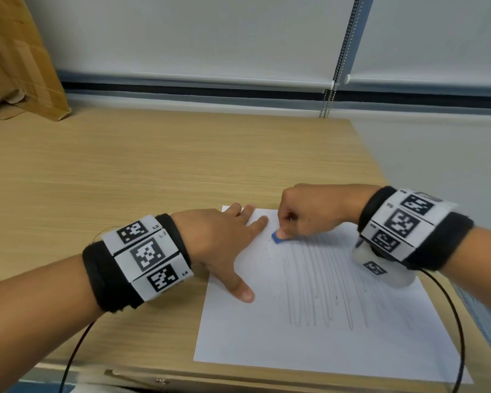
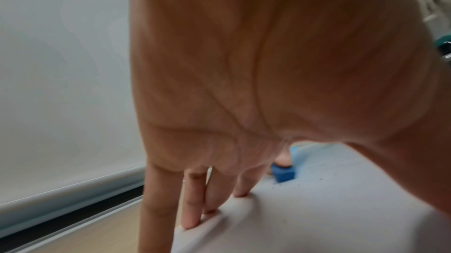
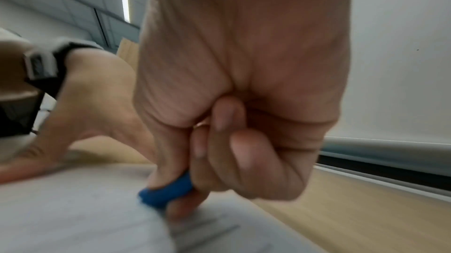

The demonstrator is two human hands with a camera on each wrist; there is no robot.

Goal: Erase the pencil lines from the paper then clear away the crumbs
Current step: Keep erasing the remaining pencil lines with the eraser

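Right hand (image 1: 309, 211) pinches the eraser (image 1: 278, 238) on the paper (image 1: 309, 344) near the bench's (image 1: 153, 165) right edge; left hand (image 1: 219, 242), fingers straight, presses the paper.

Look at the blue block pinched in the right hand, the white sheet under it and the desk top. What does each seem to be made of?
Blue eraser: probably rubber or vinyl, matte; dark crumbs lie beside it. Sheet: thin matte white paper, puckering under the left hand's fingertips. Desk top: pale wood-grain, likely laminate rather than solid wood; its even streaks suggest so.
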